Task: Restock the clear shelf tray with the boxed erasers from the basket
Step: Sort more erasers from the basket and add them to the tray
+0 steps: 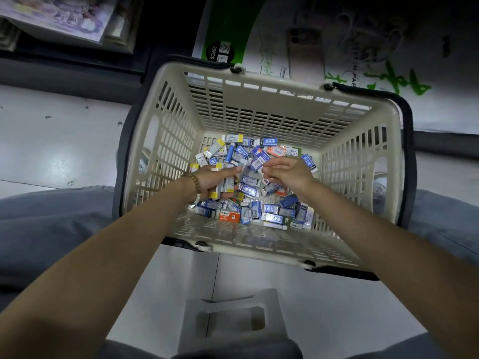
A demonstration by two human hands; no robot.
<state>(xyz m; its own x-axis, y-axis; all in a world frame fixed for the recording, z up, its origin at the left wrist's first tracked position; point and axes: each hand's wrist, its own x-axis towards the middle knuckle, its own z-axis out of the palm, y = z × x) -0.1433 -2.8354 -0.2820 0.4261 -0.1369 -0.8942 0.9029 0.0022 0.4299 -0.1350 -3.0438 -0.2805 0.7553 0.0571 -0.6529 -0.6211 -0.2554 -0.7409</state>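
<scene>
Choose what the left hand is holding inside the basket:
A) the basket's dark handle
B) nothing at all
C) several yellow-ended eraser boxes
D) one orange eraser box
C: the left hand grips a bunch of white eraser boxes with yellow ends, low inside the basket.

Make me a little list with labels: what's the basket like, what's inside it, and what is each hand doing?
basket: cream plastic, on the floor, dark handles down
erasers: loose pile of small boxes on the basket's bottom, mostly blue, a few orange
left hand: inside the basket, grips a few erasers with yellow ends
right hand: inside the basket, fingertips near the left hand; its grip is too blurred to tell
bracelet: beads, on the left wrist
stool: white, on the near side of the basket
tray: not in view
</scene>
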